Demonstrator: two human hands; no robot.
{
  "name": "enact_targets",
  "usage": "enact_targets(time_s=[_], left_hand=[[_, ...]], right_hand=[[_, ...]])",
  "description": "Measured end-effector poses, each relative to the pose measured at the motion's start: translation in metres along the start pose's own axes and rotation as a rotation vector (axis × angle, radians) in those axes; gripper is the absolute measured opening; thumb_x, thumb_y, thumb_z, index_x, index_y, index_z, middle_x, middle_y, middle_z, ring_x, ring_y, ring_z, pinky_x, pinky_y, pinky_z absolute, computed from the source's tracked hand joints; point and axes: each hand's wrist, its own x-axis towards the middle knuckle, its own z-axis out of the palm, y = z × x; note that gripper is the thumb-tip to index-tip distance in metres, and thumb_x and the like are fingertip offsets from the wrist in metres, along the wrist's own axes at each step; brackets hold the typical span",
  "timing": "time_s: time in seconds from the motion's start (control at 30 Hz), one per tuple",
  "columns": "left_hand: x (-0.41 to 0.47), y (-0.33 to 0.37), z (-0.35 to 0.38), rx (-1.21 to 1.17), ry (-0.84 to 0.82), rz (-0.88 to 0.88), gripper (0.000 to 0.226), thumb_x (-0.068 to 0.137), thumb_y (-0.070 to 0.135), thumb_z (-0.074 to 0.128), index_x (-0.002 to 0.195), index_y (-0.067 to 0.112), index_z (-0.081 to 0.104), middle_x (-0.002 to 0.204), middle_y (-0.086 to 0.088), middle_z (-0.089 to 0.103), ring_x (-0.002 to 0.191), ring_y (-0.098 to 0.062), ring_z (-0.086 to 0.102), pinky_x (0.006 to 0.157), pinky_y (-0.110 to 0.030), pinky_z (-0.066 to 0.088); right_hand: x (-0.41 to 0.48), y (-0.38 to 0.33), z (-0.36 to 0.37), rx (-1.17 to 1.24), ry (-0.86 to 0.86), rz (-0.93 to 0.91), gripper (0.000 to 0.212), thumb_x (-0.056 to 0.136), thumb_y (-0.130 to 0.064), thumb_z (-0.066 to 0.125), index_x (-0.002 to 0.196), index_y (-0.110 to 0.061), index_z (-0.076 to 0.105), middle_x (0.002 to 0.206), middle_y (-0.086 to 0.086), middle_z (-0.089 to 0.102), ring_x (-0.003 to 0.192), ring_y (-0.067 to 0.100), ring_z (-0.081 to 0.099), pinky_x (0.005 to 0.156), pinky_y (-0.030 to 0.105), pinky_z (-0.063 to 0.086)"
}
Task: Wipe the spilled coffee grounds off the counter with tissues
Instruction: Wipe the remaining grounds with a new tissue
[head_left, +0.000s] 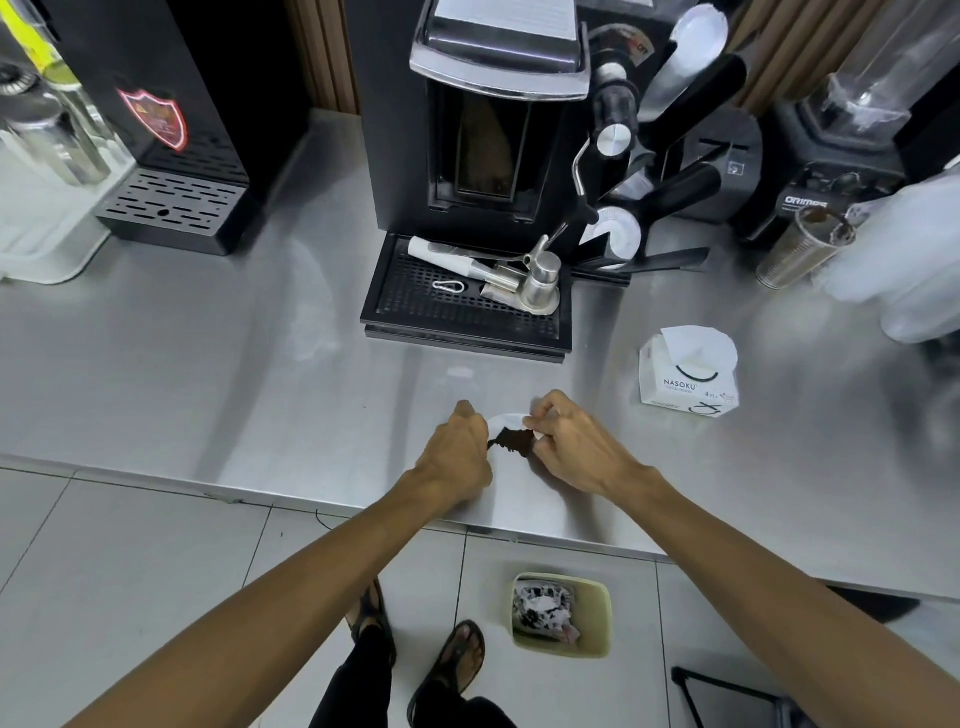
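A white tissue (506, 420) lies between my two hands near the front of the steel counter (234, 374), with a dark heap of coffee grounds (511, 444) gathered in it. My left hand (457, 452) grips the tissue's left side with curled fingers. My right hand (569, 444) pinches its right edge. Most of the tissue is hidden under my fingers. A white tissue box (688, 376) with a sheet sticking up stands to the right, beyond my right hand.
A black coffee machine (493, 130) with its drip tray (467, 306) holding metal tools stands behind my hands. A black dispenser (171, 156) is at the back left, a blender (841, 145) and ribbed glass (800, 249) at the back right. A waste bin (561, 616) with crumpled tissues sits on the floor below.
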Motion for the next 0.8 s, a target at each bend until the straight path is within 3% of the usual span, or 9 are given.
enact_targets(time_s=[0.13,0.3,0.47,0.63,0.8], left_hand=[[0.003,0.001,0.002,-0.033,-0.029,-0.015,0.038,0.085,0.000,0.062,0.118,0.001,0.042,0.111,-0.013,0.055,0.089,-0.027,0.060,0.073,-0.033,0.054],[0.010,-0.001,0.007,-0.096,-0.054,-0.024,0.037,0.085,0.001,0.063,0.119,0.001,0.049,0.124,-0.008,0.044,0.104,-0.026,0.058,0.085,-0.028,0.051],[0.018,-0.007,0.015,-0.105,-0.059,-0.028,0.041,0.084,0.000,0.065,0.125,0.001,0.057,0.131,-0.007,0.040,0.110,-0.023,0.058,0.085,-0.019,0.044],[0.021,-0.012,0.021,-0.161,-0.023,-0.046,0.043,0.084,0.002,0.066,0.127,0.005,0.060,0.134,-0.008,0.046,0.114,-0.020,0.057,0.083,-0.015,0.039],[0.024,-0.017,0.025,-0.201,0.014,-0.073,0.040,0.082,0.005,0.067,0.121,0.008,0.065,0.122,-0.007,0.057,0.110,-0.019,0.059,0.081,-0.018,0.043]], right_hand=[[-0.004,-0.007,0.004,0.071,-0.003,0.084,0.036,0.091,-0.010,0.050,0.124,-0.003,0.064,0.117,0.006,0.050,0.094,0.025,0.061,0.093,0.035,0.050],[-0.004,-0.015,0.014,0.121,-0.025,0.200,0.038,0.089,-0.010,0.050,0.123,0.000,0.064,0.116,0.010,0.055,0.104,0.022,0.056,0.095,0.031,0.048],[-0.003,-0.024,0.018,0.149,-0.032,0.267,0.033,0.090,-0.005,0.049,0.116,0.001,0.067,0.113,0.013,0.055,0.100,0.025,0.055,0.081,0.019,0.042],[0.001,-0.031,0.020,0.191,-0.025,0.328,0.029,0.087,0.003,0.051,0.106,-0.001,0.073,0.109,0.016,0.057,0.097,0.028,0.059,0.077,0.022,0.045],[0.003,-0.037,0.018,0.204,-0.028,0.392,0.017,0.081,0.002,0.057,0.081,0.000,0.074,0.086,0.014,0.055,0.081,0.025,0.054,0.064,0.023,0.040]])
